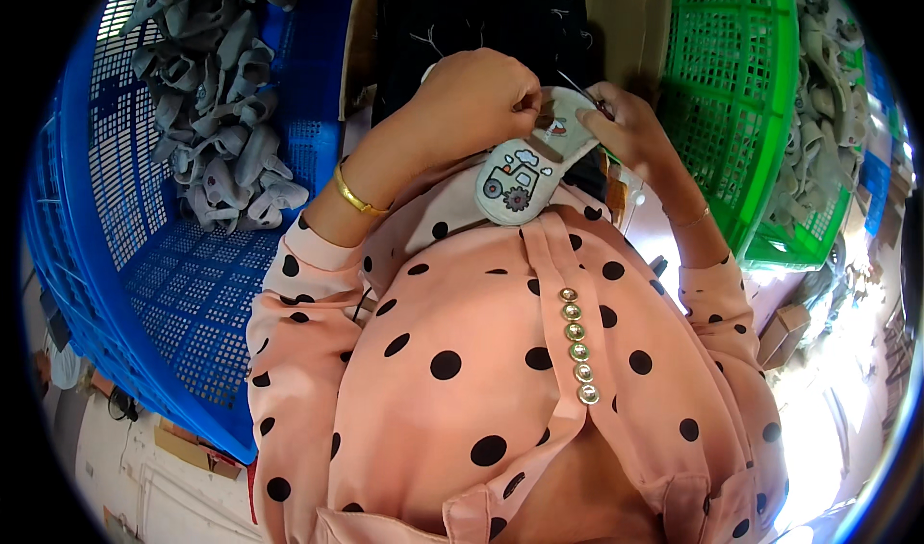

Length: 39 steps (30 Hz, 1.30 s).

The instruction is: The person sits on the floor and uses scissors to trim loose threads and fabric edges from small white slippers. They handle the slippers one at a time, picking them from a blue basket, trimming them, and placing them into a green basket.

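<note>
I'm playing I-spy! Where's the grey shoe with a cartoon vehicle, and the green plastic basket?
Grey shoe with a cartoon vehicle (527, 177): head view, on the vehicle drawing.
Green plastic basket (733, 73): head view, on its mesh wall.

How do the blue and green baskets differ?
Colour aside, the blue basket stands on the person's left, the green basket on the right. The blue basket fills more of the picture than the green one. Grey pieces in the blue basket look darker overall than those by the green basket's far side. Both have mesh walls.
</note>
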### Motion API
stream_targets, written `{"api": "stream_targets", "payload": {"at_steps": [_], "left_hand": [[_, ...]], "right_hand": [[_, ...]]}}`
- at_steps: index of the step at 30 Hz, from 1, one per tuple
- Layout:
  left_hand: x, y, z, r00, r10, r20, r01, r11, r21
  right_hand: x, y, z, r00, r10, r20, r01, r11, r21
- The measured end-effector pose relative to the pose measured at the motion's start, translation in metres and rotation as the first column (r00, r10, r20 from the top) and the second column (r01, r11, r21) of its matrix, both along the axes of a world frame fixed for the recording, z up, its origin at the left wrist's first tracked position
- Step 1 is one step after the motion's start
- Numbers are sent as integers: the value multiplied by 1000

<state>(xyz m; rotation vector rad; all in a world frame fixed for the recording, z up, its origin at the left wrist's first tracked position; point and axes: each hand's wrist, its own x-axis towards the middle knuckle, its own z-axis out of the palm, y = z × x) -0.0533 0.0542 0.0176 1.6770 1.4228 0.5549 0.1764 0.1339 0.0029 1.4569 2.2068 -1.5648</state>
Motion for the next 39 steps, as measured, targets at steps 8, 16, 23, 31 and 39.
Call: {"api": "stream_targets", "payload": {"at_steps": [8,16,23,31,39], "left_hand": [[-8,-9,3,997,-74,-11,74,997,-6],[10,-10,-5,965,100,-242,-7,934,356],[33,-3,-21,830,57,-555,122,952,280],[38,-3,-14,852,-106,-513,181,979,98],[34,7,-15,926,-10,-376,31,998,49]], "right_hand": [[-9,8,11,999,50,-18,-50,998,-34],[-9,10,7,988,148,48,-150,987,55],[-12,14,6,984,175,42,-178,981,80],[-13,5,-4,980,187,62,-195,965,175],[-10,6,0,984,178,28,-180,978,109]]}}
